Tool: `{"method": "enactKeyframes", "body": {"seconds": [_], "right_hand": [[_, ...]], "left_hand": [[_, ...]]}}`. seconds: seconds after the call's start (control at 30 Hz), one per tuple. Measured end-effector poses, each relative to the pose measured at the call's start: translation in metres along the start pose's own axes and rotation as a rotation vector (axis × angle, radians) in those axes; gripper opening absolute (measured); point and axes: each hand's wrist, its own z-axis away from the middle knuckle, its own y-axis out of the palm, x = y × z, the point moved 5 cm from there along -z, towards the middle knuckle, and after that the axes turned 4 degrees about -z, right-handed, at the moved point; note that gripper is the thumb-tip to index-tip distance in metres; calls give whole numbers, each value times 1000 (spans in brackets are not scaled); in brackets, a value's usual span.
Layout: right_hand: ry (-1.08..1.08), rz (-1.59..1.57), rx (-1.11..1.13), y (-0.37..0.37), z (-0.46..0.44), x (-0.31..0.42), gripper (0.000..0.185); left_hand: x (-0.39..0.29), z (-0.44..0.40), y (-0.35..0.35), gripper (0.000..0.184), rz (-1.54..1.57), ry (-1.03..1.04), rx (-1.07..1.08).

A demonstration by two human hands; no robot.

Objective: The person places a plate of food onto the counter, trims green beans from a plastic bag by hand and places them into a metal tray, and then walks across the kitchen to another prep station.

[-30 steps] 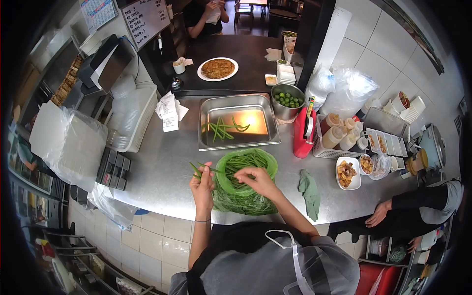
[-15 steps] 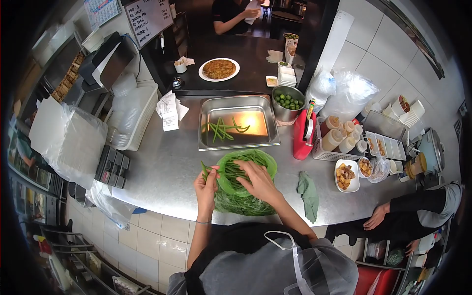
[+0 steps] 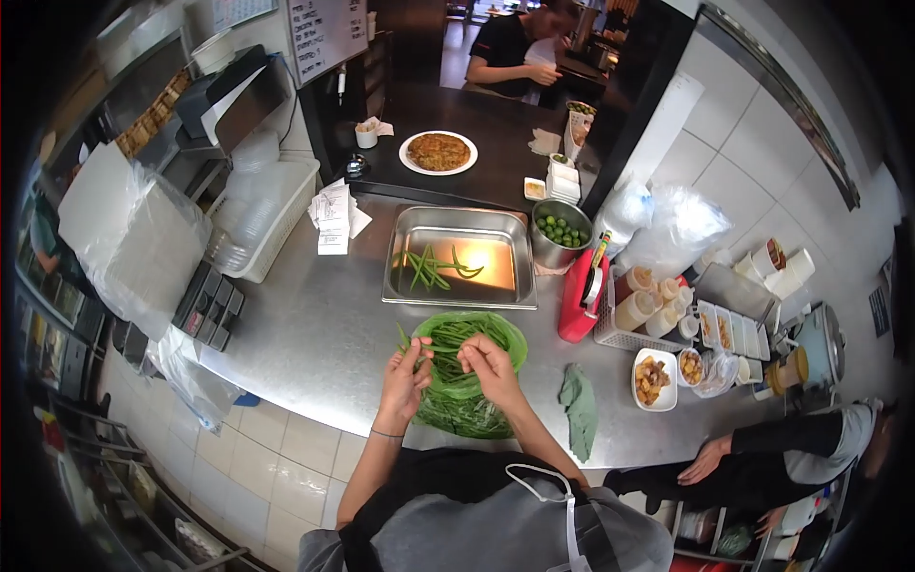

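Observation:
My left hand (image 3: 407, 374) is closed on a green bean, whose end sticks up beyond the fingertips. Just to the right, my right hand (image 3: 489, 364) has its fingers pinched together over the bag; what they hold, if anything, is too small to make out. Beneath and between both hands, a green plastic bag (image 3: 519, 345) stands open, full of long green beans (image 3: 467, 410). Behind it lies a steel tray (image 3: 400, 286) with several cut bean pieces (image 3: 426, 267) on its left and middle part.
Right of the tray are a pot of green limes (image 3: 560, 231), a red container (image 3: 579, 296), sauce bottles (image 3: 637, 310) and a green cloth (image 3: 578, 410). A plated dish (image 3: 438, 153) sits behind. A co-worker's hand (image 3: 703, 461) is at the right; another person (image 3: 510, 57) is beyond the counter.
My right hand has drawn back from over the beans and its fingers have closed. My left hand still holds a bean. The view has shifted, and the person beyond the counter appears farther right.

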Motion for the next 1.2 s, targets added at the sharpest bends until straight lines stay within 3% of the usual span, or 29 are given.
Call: {"method": "enactKeyframes", "body": {"seconds": [0.07,0.2,0.27,0.3,0.37,0.4,0.47,0.5,0.57,0.6,0.67,0.9,0.97,1.0,1.07,1.2], "right_hand": [[80,-203,127,4,-2,2,15],[147,-57,186,0,-4,-4,10],[19,352,252,-3,-6,-4,12],[29,357,271,-2,-6,-4,12],[-24,1039,304,-2,-4,-5,20],[-23,1043,317,-2,-3,-4,20],[-55,889,223,-6,-4,6,25],[-53,891,230,-4,-6,13,25],[-172,772,229,0,-9,34,21],[-167,774,231,-3,-7,35,21],[-237,899,375,-1,-5,37,18],[-230,758,213,-11,-5,41,10],[-97,399,158,-14,-6,34,8],[-97,399,159,-11,-5,31,8],[18,57,123,-9,-5,23,7],[140,-161,232,-4,-8,22,7]], "left_hand": [[5,1,3,26,-29,-43,61],[-2,7,10,26,-69,-66,150],[0,13,21,27,-237,-106,327],[2,13,21,27,-220,-104,314],[9,11,20,30,-420,-100,288],[13,10,16,30,-409,-98,281],[5,6,9,24,-907,213,195],[-1,10,11,24,-902,211,190],[-16,23,22,21,-1259,285,232],[-12,24,21,21,-1255,280,232],[-15,27,29,20,-1392,620,274],[-22,27,36,23,-1347,637,267],[-2,15,28,29,-786,249,446],[-5,17,29,29,-786,249,446],[4,24,30,33,-275,-272,467],[7,27,25,32,-53,-448,573]]}}
